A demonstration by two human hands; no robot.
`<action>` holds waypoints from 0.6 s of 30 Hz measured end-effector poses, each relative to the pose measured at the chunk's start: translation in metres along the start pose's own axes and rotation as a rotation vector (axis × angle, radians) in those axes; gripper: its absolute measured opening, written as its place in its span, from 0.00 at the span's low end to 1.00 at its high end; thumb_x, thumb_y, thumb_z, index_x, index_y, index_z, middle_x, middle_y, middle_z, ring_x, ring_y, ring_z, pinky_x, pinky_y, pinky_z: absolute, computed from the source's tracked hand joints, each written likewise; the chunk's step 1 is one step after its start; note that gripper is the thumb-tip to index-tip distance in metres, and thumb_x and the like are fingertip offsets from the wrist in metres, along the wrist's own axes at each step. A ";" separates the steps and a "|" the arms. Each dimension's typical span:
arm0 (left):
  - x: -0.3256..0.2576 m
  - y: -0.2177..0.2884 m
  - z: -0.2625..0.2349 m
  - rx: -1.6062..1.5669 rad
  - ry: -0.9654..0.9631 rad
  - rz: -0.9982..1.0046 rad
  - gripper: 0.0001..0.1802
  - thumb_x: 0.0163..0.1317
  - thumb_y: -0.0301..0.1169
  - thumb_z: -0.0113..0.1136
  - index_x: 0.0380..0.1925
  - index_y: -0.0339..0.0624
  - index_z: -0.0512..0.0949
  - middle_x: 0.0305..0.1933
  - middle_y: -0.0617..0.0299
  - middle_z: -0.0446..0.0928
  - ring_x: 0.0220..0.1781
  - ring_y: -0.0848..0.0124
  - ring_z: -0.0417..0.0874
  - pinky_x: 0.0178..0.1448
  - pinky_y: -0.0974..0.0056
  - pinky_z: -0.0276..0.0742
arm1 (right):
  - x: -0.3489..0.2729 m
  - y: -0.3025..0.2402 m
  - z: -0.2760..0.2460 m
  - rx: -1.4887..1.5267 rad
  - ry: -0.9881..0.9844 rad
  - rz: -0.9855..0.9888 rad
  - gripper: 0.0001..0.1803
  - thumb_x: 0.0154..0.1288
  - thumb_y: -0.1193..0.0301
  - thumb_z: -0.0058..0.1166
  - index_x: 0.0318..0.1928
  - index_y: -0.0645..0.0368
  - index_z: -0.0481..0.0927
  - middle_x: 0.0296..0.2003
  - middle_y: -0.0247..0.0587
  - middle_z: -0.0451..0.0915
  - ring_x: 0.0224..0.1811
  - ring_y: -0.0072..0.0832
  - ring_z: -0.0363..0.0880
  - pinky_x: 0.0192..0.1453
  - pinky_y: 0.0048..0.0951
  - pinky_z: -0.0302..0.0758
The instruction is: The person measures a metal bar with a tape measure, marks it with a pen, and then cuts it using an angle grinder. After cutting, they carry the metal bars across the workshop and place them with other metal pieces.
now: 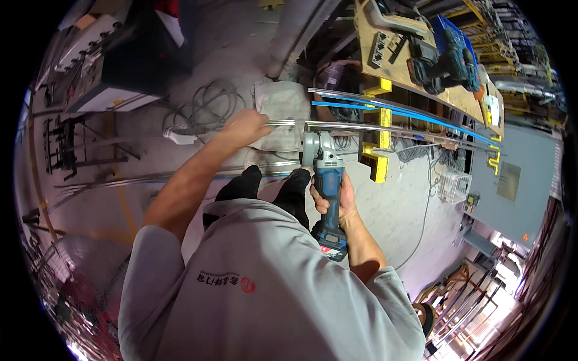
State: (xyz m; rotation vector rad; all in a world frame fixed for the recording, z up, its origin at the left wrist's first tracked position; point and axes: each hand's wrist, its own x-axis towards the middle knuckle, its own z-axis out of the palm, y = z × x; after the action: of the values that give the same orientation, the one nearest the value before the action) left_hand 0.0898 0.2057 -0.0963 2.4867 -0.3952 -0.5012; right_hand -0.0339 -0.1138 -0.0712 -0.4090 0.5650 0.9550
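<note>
My right hand (335, 197) grips the body of a blue cordless angle grinder (326, 174), whose grey head and disc guard sit against a long thin metal strip (385, 128). My left hand (245, 127) is stretched forward and closed around the short free end of that strip (280, 123), just left of the grinder's head. The strip runs off to the right across yellow supports (377, 161). My black-socked feet (265, 188) show below the strip.
More metal strips, one with blue film (385, 110), lie on the same yellow supports. A wooden bench (415, 66) carries a cordless drill and tools. Cables (208, 103) and a cloth (278, 102) lie on the concrete floor. A dark cabinet (129, 60) stands at upper left.
</note>
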 end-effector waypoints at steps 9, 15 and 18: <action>0.055 0.090 -0.011 -0.033 0.289 0.415 0.13 0.56 0.34 0.63 0.38 0.39 0.77 0.35 0.50 0.79 0.38 0.47 0.81 0.41 0.48 0.76 | -0.099 -0.012 0.005 0.096 0.013 -0.277 0.48 0.62 0.29 0.33 0.53 0.68 0.68 0.28 0.51 0.70 0.11 0.30 0.64 0.14 0.34 0.67; 0.099 0.144 0.035 0.297 0.087 0.460 0.14 0.55 0.36 0.65 0.35 0.37 0.75 0.28 0.51 0.79 0.36 0.51 0.83 0.37 0.50 0.78 | -0.129 -0.019 -0.020 0.161 0.069 -0.291 0.47 0.64 0.30 0.33 0.52 0.67 0.69 0.28 0.50 0.70 0.12 0.30 0.66 0.16 0.34 0.69; 0.115 0.135 0.072 0.365 0.097 0.485 0.11 0.55 0.32 0.62 0.34 0.38 0.74 0.25 0.52 0.78 0.34 0.52 0.82 0.35 0.50 0.77 | -0.131 -0.028 -0.027 0.189 0.076 -0.251 0.46 0.65 0.30 0.32 0.51 0.66 0.70 0.27 0.48 0.70 0.13 0.30 0.66 0.16 0.33 0.69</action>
State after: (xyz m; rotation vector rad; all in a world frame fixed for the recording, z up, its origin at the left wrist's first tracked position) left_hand 0.1378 0.0203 -0.1039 2.6073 -1.0962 -0.1142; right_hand -0.0770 -0.2280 -0.0094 -0.3380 0.6507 0.6408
